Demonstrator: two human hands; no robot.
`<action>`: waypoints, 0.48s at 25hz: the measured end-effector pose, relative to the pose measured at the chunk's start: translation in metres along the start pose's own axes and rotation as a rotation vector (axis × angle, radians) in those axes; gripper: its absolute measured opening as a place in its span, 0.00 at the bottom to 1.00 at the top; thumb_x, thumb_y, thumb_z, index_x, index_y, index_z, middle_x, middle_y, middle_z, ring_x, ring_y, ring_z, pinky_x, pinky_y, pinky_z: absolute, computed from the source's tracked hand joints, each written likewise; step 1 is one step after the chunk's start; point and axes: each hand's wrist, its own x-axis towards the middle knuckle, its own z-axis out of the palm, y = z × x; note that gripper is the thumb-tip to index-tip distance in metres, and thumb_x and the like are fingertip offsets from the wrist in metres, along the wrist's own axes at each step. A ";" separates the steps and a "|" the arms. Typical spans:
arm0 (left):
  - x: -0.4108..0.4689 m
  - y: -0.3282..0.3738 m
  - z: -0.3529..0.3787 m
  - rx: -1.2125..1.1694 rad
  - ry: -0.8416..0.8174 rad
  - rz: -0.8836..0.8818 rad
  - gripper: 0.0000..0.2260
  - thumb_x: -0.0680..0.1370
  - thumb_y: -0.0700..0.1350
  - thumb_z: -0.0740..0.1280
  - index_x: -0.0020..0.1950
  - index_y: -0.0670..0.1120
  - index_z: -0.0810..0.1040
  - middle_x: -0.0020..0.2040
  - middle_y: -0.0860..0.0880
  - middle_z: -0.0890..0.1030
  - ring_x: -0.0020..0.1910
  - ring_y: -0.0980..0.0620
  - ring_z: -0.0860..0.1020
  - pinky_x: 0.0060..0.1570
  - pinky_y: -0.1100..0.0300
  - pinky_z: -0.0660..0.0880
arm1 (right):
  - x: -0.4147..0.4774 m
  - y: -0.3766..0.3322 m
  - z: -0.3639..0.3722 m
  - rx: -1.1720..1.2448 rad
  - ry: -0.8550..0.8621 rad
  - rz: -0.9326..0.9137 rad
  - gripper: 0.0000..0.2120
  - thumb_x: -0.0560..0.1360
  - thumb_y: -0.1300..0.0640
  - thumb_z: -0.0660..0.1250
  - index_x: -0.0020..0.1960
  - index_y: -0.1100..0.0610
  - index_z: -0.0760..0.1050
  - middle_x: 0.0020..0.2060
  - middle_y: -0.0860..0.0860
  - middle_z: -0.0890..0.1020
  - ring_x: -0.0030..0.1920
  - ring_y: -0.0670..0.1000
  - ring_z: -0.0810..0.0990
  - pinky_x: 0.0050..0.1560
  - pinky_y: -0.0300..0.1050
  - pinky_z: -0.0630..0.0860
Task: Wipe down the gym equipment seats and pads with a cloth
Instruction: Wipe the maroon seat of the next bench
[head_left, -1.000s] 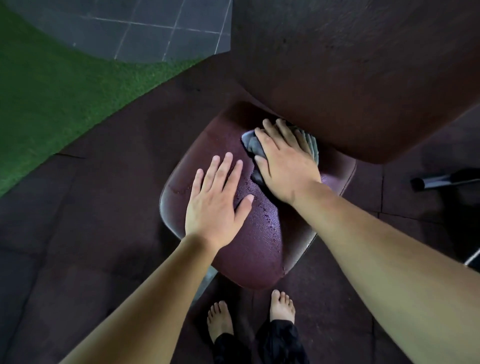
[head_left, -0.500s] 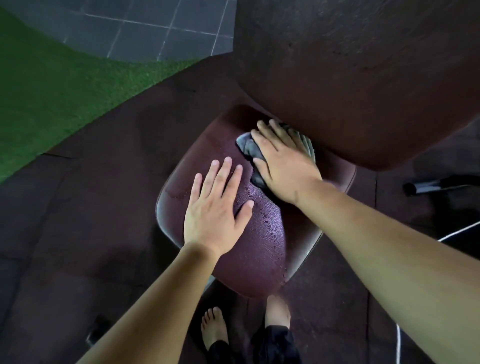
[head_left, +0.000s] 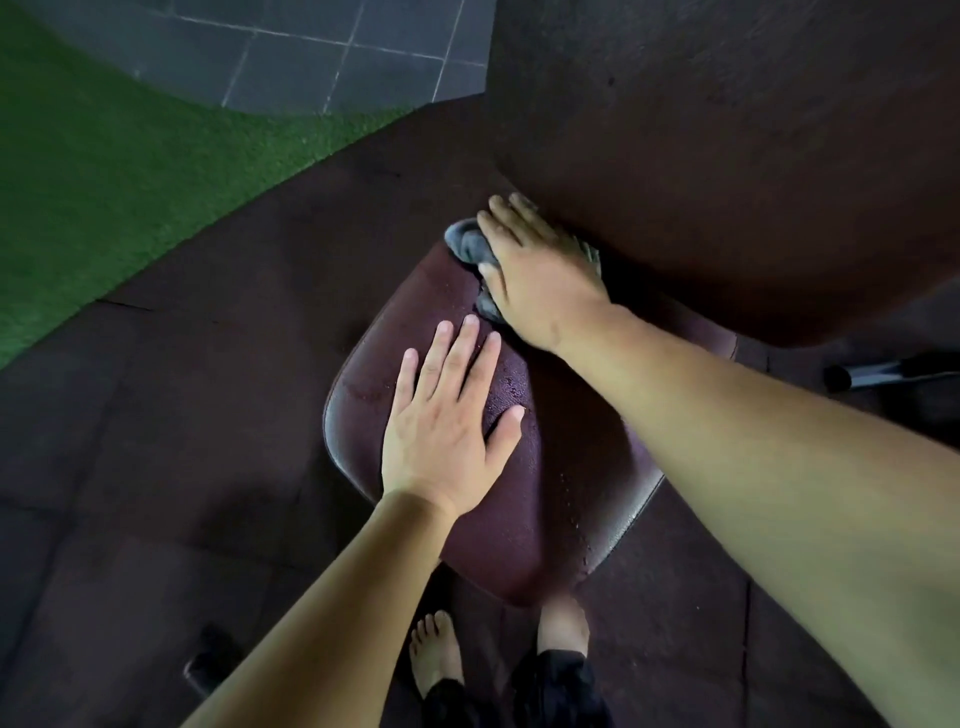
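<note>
Rubber flooring (head_left: 182, 415) rings the seat (head_left: 571, 493); left hand (head_left: 447, 431) flat near its edge, right hand (head_left: 540, 275) flat on cloth (head_left: 467, 244).

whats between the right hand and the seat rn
The grey cloth lies between them: the right hand presses it onto the maroon seat near the backrest. The head view shows it bunching out beside the hand.

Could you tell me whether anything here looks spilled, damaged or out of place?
Liquid droplets bead on the maroon seat beside the left hand and along its near edge, away from the grey cloth under the right hand. A crack-like line crosses the floor mat by the green turf.
</note>
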 end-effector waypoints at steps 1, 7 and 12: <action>0.000 0.001 0.000 0.003 -0.002 0.000 0.32 0.83 0.62 0.52 0.84 0.49 0.56 0.85 0.49 0.53 0.84 0.47 0.50 0.80 0.43 0.51 | 0.004 0.003 -0.002 0.000 -0.019 -0.022 0.28 0.83 0.47 0.53 0.80 0.55 0.59 0.81 0.52 0.58 0.81 0.52 0.54 0.78 0.55 0.58; -0.001 0.000 -0.001 -0.004 0.012 0.008 0.32 0.82 0.62 0.54 0.84 0.49 0.57 0.84 0.49 0.54 0.84 0.47 0.50 0.80 0.42 0.52 | -0.119 0.062 -0.006 -0.052 -0.009 -0.072 0.30 0.82 0.44 0.52 0.79 0.57 0.63 0.79 0.54 0.63 0.80 0.55 0.58 0.79 0.55 0.58; 0.000 -0.001 0.003 0.003 0.019 0.007 0.32 0.82 0.62 0.52 0.84 0.48 0.57 0.84 0.48 0.54 0.84 0.47 0.50 0.80 0.42 0.51 | -0.010 0.013 -0.006 0.024 -0.006 -0.024 0.28 0.83 0.47 0.55 0.81 0.53 0.59 0.81 0.49 0.57 0.81 0.48 0.52 0.79 0.50 0.58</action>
